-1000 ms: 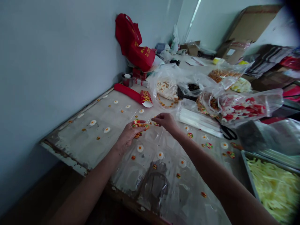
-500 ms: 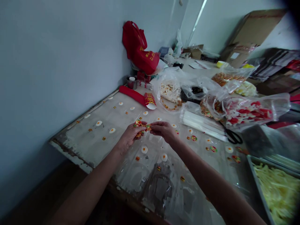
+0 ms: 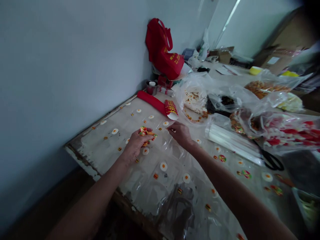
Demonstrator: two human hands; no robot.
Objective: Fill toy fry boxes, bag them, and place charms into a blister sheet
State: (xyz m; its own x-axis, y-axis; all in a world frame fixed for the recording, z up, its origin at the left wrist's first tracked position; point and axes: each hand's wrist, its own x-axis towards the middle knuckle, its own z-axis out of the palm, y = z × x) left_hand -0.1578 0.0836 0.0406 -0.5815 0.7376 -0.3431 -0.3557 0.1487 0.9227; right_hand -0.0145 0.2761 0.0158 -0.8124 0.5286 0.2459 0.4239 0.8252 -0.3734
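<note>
My left hand (image 3: 134, 144) is closed around a small bunch of toy pizza pieces (image 3: 144, 132), coloured red, green and orange, held above the table (image 3: 85, 146). To its right, my right hand (image 3: 182, 135) is pinched together just over the table. Something tiny shows at its fingertips, too small to name. Close beyond those fingertips lies a little fried-egg piece (image 3: 165, 123). More egg pieces (image 3: 163, 166) and little burger pieces (image 3: 155, 176) are spread over the clear plastic on the table, and a round pizza piece (image 3: 222, 158) lies to the right.
A red sleeve (image 3: 152, 102) and a red fries carton (image 3: 171, 109) lie ahead. Behind them slumps a red bag (image 3: 163, 55) against the wall. Clear bags of small pieces (image 3: 193, 100), a plastic-wrapped white bundle (image 3: 232, 141) and black-handled scissors (image 3: 272, 161) fill the right side.
My right hand has come away from the pieces in my left hand and moved right, over the table. The left hand keeps its bunch. The view has turned left.
</note>
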